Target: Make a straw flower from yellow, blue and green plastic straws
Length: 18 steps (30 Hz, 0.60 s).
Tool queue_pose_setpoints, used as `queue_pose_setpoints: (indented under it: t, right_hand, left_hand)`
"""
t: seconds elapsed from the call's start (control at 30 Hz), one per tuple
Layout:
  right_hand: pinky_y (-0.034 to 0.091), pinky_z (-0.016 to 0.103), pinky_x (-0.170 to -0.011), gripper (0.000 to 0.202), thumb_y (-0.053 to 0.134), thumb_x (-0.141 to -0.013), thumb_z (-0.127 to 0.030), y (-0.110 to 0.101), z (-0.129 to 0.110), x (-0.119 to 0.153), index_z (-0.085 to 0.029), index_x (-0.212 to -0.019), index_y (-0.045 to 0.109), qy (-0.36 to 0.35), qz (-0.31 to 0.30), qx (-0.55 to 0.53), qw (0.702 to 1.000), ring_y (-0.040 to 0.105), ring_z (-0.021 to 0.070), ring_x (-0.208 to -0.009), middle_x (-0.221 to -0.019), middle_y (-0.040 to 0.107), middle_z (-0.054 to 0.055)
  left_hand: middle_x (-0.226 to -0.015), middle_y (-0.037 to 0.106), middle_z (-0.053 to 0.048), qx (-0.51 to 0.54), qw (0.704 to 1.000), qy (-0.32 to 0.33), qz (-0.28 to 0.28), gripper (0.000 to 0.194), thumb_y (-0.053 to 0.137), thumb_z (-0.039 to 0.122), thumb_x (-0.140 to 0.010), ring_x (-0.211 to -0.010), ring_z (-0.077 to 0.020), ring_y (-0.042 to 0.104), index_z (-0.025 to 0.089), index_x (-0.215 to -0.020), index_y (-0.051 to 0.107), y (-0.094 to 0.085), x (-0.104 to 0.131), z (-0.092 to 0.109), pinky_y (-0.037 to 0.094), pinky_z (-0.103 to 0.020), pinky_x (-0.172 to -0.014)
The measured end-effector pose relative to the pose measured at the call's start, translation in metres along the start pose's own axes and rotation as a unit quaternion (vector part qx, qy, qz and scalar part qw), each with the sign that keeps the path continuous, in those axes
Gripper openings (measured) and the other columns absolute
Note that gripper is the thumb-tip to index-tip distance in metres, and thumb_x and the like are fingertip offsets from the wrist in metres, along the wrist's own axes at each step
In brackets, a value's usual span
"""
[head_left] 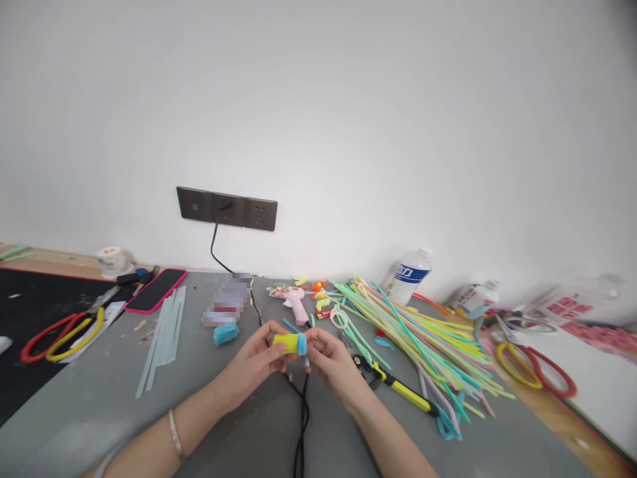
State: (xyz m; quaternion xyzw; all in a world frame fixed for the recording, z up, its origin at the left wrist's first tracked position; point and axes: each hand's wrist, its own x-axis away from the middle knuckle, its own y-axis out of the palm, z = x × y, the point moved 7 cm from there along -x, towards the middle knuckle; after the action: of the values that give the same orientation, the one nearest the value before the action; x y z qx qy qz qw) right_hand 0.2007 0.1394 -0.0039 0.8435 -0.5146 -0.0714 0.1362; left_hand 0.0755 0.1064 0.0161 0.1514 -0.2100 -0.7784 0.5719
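Observation:
Near the middle of the view, my left hand (256, 362) pinches a small bundle of yellow pipe cleaners (285, 343) from its left side. A blue pipe cleaner (301, 344) is wrapped around the right end of the bundle, and its loose ends stick out above and below. My right hand (331, 362) closes its fingertips on that blue part. Left of my hands, a short blue bundle (225, 334) lies on the grey mat (213, 425). A pink glue gun (294, 302) lies just beyond my hands.
Many coloured pipe cleaners (423, 332) spread to the right, with yellow-handled pliers (408, 395) before them. Glue sticks (166, 335), a phone (156, 290) and scissors (74, 332) lie left. Bottles (408, 275) and scissors (537, 368) are at right. Black cables (302, 425) run below my hands.

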Motion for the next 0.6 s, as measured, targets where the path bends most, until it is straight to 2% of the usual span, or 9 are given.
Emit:
queue_pose_setpoints:
  t: [0.17,0.4,0.6]
  right_hand:
    - [0.041,0.02,-0.054,0.04,0.085,-0.063,-0.044,0.006,0.004,0.0,-0.018,-0.075,0.057,0.025,-0.008,-0.045,0.999,0.053,0.0089,-0.057,-0.065,0.063,-0.003]
    - [0.044,0.019,-0.053,0.038,0.088,-0.06,-0.034,0.01,0.01,0.005,-0.017,-0.071,0.056,0.09,0.003,-0.117,0.989,0.055,0.0072,-0.053,-0.062,0.063,-0.003]
    - [0.047,0.018,-0.056,0.037,0.087,-0.063,-0.029,0.015,0.018,0.007,-0.016,-0.083,0.06,0.134,-0.012,-0.157,0.978,0.058,0.0058,-0.052,-0.063,0.065,-0.003]
  left_hand:
    - [-0.084,0.065,0.0,-0.051,0.999,0.013,0.01,0.027,0.071,0.038,-0.082,-0.078,-0.0133,0.057,0.019,-0.087,0.051,-0.005,-0.001,-0.003,0.042,-0.023,-0.067]
    - [-0.079,0.055,0.003,-0.201,0.975,0.09,0.019,0.023,0.064,0.039,-0.086,-0.074,-0.013,0.051,0.02,-0.09,0.053,-0.009,0.001,0.002,0.042,-0.024,-0.069]
    - [-0.091,0.058,-0.002,-0.35,0.927,0.134,0.028,0.013,0.057,0.032,-0.09,-0.086,-0.0179,0.057,0.02,-0.094,0.055,-0.008,0.002,0.012,0.045,-0.028,-0.076]
